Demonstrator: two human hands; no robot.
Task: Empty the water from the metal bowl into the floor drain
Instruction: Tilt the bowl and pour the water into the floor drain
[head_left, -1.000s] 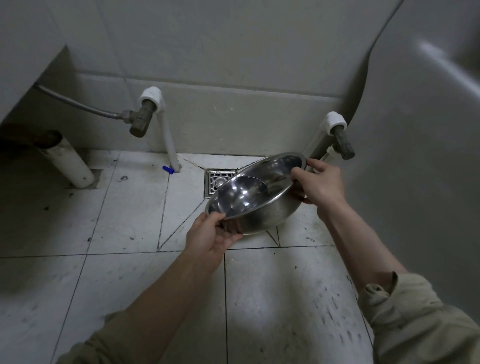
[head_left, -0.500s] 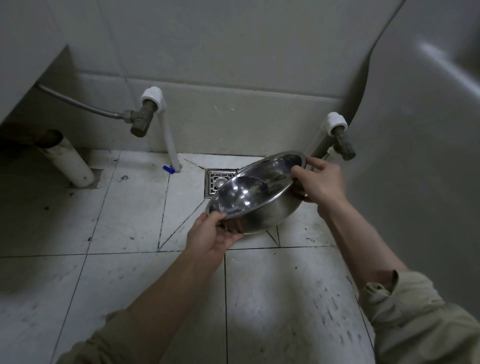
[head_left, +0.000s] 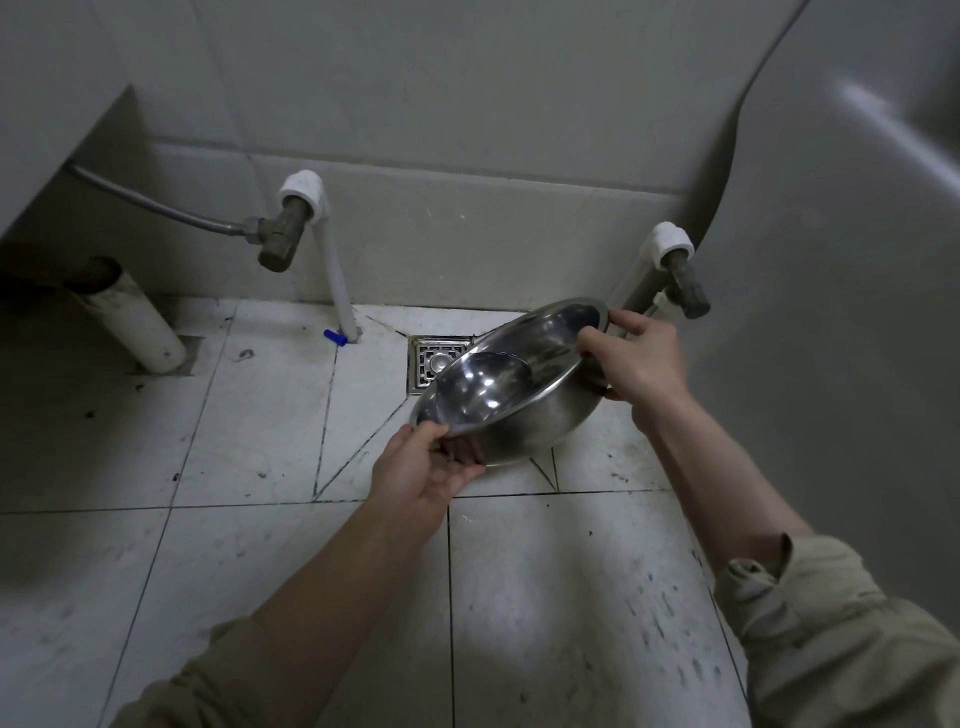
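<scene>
A shiny metal bowl (head_left: 511, 382) hangs tilted above the tiled floor, its low edge toward the left over the square metal floor drain (head_left: 432, 364). My left hand (head_left: 426, 467) grips the near rim, thumb on top and fingers under the bowl. My right hand (head_left: 634, 358) grips the far right rim. The bowl hides the right part of the drain. I cannot see water in the bowl or a stream leaving it.
A white pipe with a valve (head_left: 291, 228) and braided hose stands left of the drain, with a small blue piece (head_left: 335, 336) at its foot. Another valve (head_left: 680, 275) sits right of the bowl. A thick white waste pipe (head_left: 140, 322) is far left. A large pale fixture (head_left: 857, 312) fills the right.
The bowl and both hands have stayed almost still; the tilt looks a touch steeper toward the left.
</scene>
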